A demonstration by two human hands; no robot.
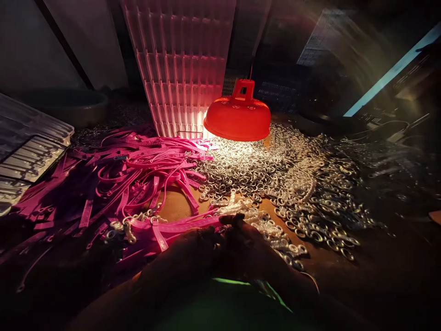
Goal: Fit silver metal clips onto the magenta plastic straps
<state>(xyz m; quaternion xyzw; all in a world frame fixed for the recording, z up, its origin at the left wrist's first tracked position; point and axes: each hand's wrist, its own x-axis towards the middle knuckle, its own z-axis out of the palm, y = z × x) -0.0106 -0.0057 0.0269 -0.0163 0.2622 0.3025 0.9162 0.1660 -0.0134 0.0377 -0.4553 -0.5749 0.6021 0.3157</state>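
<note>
Mostly dark, head view, one lamp. Both hands sit at 6 o'clock, silhouetted against the light.

Left hand [188, 257]: fingers bunched together near the end of a pink strap [179, 226]; whether they pinch it cannot be told in the shadow.

Right hand [253, 250]: fingertips [229, 219] drawn together at the strap's end, beside loose rings; what they clamp, if anything, cannot be told.

Strap: lies flat at 6 o'clock, running out toward 9, its near end meeting both hands.

Rings [275, 174]: small metal loops, a wide heap from centre to 3 o'clock, thinning toward the hands.

Straps [138, 174]: tangled pink pile, 9 to 10 o'clock.

Lamp [237, 115]: red shade, hanging low at 12 o'clock, lighting the rings only.

Handling judgement: work would go better with the hands pushed toward 12 o'clock into the lit patch, one ring lifted clear of the heap at a time, strap end kept steady.

Containers: ribbed tray [179, 64], upright behind the lamp, contents not visible. Flat trays [31, 147] stacked at 9 o'clock, slots apparently bare. Dark basin [69, 103] at 10 o'clock, inside unseen.
</note>
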